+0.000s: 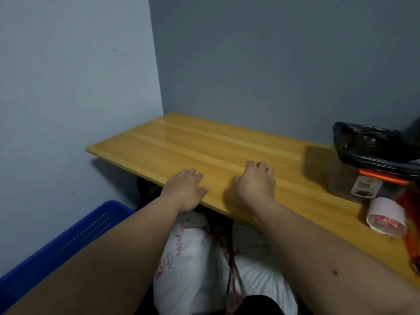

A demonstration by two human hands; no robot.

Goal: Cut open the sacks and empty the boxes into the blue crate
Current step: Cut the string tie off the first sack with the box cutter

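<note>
A white sack (pixel 193 264) with red printing lies below the table's front edge, between my forearms; its tied neck points toward the table. A blue crate (pixel 68 235) with a perforated wall stands at the lower left, partly hidden by my left arm. My left hand (pixel 184 189) rests at the wooden table's (pixel 181 142) front edge with relaxed fingers and holds nothing. My right hand (pixel 255 180) rests on the tabletop, fingers loosely bent, also empty. No boxes or cutting tool show.
At the table's right end stands a container (pixel 372 164) lined with a black plastic bag, with an orange band. A roll of tape (pixel 386 217) lies in front of it. Grey walls close the corner behind and to the left.
</note>
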